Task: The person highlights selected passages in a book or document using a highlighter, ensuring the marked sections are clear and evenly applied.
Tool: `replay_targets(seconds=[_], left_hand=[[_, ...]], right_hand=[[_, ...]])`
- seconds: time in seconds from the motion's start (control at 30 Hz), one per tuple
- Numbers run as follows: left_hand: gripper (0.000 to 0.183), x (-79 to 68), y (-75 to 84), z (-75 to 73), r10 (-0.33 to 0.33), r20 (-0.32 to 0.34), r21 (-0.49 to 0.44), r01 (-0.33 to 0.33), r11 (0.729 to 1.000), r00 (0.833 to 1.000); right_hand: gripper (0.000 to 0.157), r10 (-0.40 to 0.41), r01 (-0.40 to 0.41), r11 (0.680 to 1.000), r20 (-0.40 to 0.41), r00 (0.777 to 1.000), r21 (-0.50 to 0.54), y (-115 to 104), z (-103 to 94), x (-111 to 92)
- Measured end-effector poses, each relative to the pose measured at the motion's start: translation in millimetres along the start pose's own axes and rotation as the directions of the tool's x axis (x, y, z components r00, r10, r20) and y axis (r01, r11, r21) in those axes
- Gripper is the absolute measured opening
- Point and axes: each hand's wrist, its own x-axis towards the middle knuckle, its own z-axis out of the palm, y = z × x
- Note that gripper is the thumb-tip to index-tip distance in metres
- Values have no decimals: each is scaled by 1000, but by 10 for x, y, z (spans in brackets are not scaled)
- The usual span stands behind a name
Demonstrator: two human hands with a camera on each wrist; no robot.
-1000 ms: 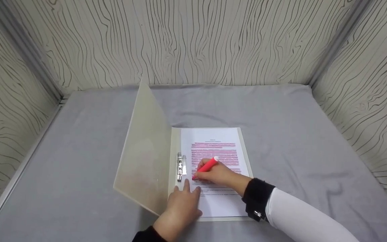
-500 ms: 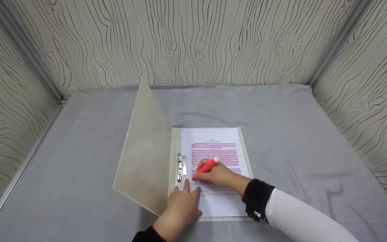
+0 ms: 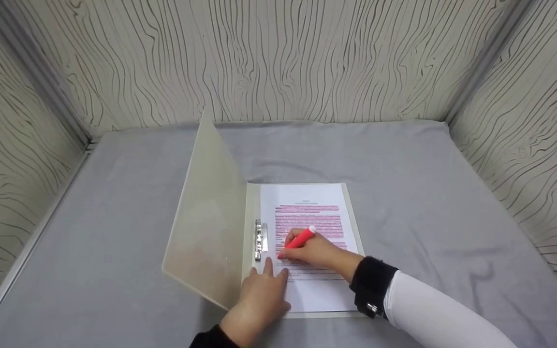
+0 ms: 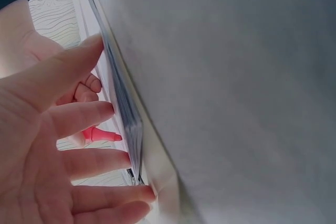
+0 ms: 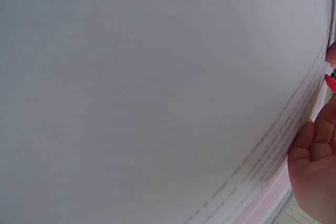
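Note:
A red highlighter [image 3: 302, 238] with a white end leans in my right hand [image 3: 318, 251], which grips it with its tip down on the printed sheet [image 3: 317, 297]. Pink marking covers the upper lines of text; the lower lines are plain. My left hand [image 3: 263, 292] rests with spread fingers on the sheet's lower left part. In the left wrist view, the fingertips [image 4: 107, 109] press on the paper stack [image 4: 131, 124], and the red tip [image 4: 107, 136] shows beyond them. The right wrist view shows my curled right fingers [image 5: 310, 148] against the page.
The sheets lie in an open cream folder [image 3: 252, 203] with a metal clip [image 3: 258, 240] along its spine. Its cover [image 3: 206, 217] stands up steeply on the left. Grey cloth [image 3: 404, 193] covers the table, and wood-patterned walls [image 3: 278, 58] enclose it.
The highlighter and my right hand have shifted very slightly to the right. My left hand keeps its place on the paper.

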Motion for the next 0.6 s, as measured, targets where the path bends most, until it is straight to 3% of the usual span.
replay_targets(seconds=[0.6], left_hand=[[60, 13, 2, -7, 0, 12, 9, 0, 1000, 1000]], right_hand=[[20, 4, -4, 1000, -3, 1000, 4, 40, -22, -8]])
